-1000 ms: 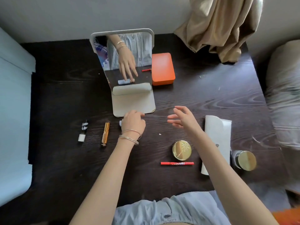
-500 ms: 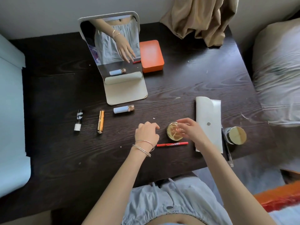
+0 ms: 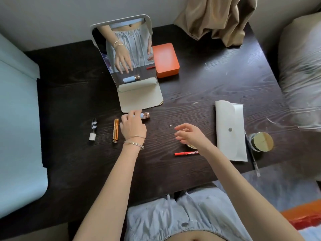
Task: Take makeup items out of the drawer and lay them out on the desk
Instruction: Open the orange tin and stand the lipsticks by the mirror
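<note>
My left hand (image 3: 132,125) reaches forward and holds the body of a light-blue tube (image 3: 145,116) with a copper cap, which lies on the dark desk (image 3: 182,171) just in front of the mirror's base. My right hand (image 3: 190,135) hovers with relaxed, spread fingers and holds nothing. A gold compact (image 3: 191,146) is mostly hidden under it. In front of the compact lies a red pen (image 3: 185,153). Left of my left hand lie a gold lipstick (image 3: 115,130) and a small black-and-white bottle (image 3: 93,129).
A standing mirror (image 3: 125,49) and an orange box (image 3: 165,60) occupy the back of the desk. At the right lie a white pouch (image 3: 229,131), a gold-lidded jar (image 3: 261,141) and a thin pencil (image 3: 252,157). A curtain hangs at the back right.
My left hand went from beside the compact forward to the blue tube and took hold of it. My right hand lifted off the gold compact and opened.
</note>
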`<move>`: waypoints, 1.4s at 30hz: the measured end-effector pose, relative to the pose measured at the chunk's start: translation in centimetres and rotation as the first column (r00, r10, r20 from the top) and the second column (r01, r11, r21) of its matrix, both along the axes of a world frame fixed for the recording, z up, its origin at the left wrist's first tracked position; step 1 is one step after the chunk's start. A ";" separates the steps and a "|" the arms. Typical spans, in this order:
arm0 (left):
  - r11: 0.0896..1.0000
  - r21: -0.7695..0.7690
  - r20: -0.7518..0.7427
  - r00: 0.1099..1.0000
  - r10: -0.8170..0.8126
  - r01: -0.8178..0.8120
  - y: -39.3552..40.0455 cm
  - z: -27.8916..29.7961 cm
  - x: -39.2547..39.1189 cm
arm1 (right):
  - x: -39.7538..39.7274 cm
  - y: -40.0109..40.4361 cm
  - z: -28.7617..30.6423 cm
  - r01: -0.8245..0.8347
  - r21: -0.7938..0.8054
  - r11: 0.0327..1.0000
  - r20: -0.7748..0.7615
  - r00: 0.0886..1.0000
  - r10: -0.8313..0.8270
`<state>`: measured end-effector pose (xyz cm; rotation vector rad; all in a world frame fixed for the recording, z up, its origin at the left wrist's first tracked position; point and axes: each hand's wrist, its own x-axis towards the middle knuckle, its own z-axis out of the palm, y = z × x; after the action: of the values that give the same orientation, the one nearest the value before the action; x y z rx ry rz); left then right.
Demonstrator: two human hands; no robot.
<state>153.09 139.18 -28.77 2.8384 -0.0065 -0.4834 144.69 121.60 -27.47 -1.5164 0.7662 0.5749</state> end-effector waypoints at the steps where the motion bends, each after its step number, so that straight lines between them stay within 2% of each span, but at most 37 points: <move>1: 1.000 0.030 0.003 1.000 -0.008 0.007 0.4 -0.4 0.7 | 0.4 0.5 -0.1 -0.010 0.021 1.000 0.000 1.000 0.010; 6: 0.981 0.174 -0.069 0.995 -0.071 0.082 0.1 -2.4 2.2 | 1.9 2.2 -0.3 -0.022 0.060 0.998 0.018 1.000 0.021; 11: 0.975 0.209 -0.019 0.998 -0.068 0.070 -0.5 -3.4 1.2 | 2.9 3.6 -0.3 -0.047 0.049 0.998 0.031 0.998 0.045; 13: 0.991 0.114 -0.060 0.996 -0.066 0.072 -0.7 -3.2 0.8 | 3.1 4.0 -0.2 -0.034 0.032 0.999 0.043 0.999 0.032; 15: 0.998 -0.066 -0.122 0.992 -0.029 0.021 -0.9 -2.2 0.1 | 3.2 4.4 -0.2 -0.007 0.009 1.000 0.060 0.998 0.006; 19: 0.940 -0.336 -0.252 0.967 -0.031 -0.057 -1.1 0.4 -1.8 | 3.7 5.3 -0.1 -0.009 -0.005 1.000 0.103 0.995 0.010; 22: 0.895 -0.437 -0.353 0.932 -0.082 -0.086 -1.2 2.2 -2.9 | 3.8 6.0 0.0 -0.030 0.023 0.999 0.136 0.990 0.027; 26: 0.923 -0.382 -0.345 0.935 -0.087 -0.055 -0.3 3.1 -3.2 | 3.9 6.7 -0.4 -0.006 -0.128 0.992 0.193 0.981 0.031; 30: 0.947 -0.317 -0.359 0.930 -0.076 -0.045 0.3 3.5 -3.5 | 3.9 7.9 -0.4 0.002 -0.158 0.987 0.193 0.981 0.029; 31: 0.954 -0.296 -0.363 0.929 -0.072 -0.042 0.7 3.7 -3.6 | 3.9 8.0 -0.6 0.032 -0.162 0.986 0.184 0.983 -0.002; 34: 0.963 -0.255 -0.361 0.932 -0.017 -0.082 3.4 4.4 -3.9 | 4.4 5.8 -0.8 0.261 -0.134 0.956 0.142 0.960 -0.242; 36: 0.947 -0.294 -0.362 0.932 0.013 -0.128 5.8 4.4 -4.2 | 4.8 3.4 -0.6 0.243 -0.060 0.968 0.052 0.969 -0.240; 38: 0.890 -0.411 -0.400 0.916 0.019 -0.198 7.0 3.5 -4.3 | 5.1 2.6 -0.5 0.247 0.170 0.954 -0.075 0.969 -0.237; 40: 0.777 -0.562 -0.413 0.910 0.032 -0.283 6.6 1.9 -4.6 | 4.8 3.5 -0.6 0.285 0.396 0.873 -0.193 0.955 -0.224; 42: 0.687 -0.657 -0.364 0.929 0.072 -0.311 5.5 0.3 -4.9 | 4.1 5.0 -1.2 0.333 0.533 0.778 -0.261 0.939 -0.223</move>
<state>148.23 144.66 -28.49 1.9481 0.1403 -0.6964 148.80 126.61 -28.70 -0.7779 0.8478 0.6518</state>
